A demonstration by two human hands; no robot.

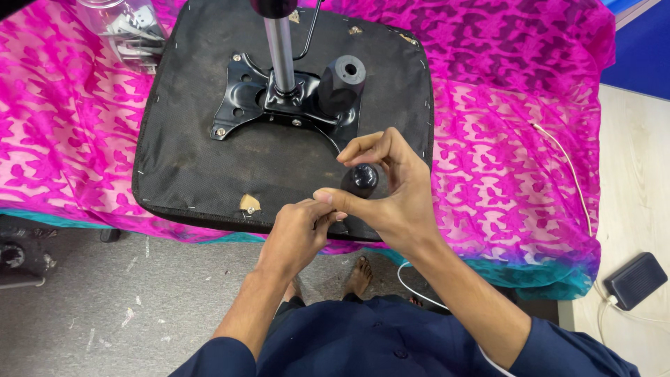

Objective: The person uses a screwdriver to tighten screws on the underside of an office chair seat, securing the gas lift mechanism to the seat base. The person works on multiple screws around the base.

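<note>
Glossy black plastic knob point(362, 177); matt black fabric seat underside point(188, 160); polished metal column point(280, 45); patterned pink cloth point(509, 126).

One package is in view: a clear plastic container point(122, 31), well away from both your hands, up and to the left of your left hand point(296, 234) and farther still from your right hand point(391, 188). It is partly cut off by the top edge of the view. Its see-through wall shows a jumble of small silvery-white and grey metal pieces inside. It rests on the bright pink patterned cloth point(63, 126), just beside the far left corner of the black seat pad point(181, 160) that lies in front of your hands. Whether it is a bag or a jar cannot be told.
</note>
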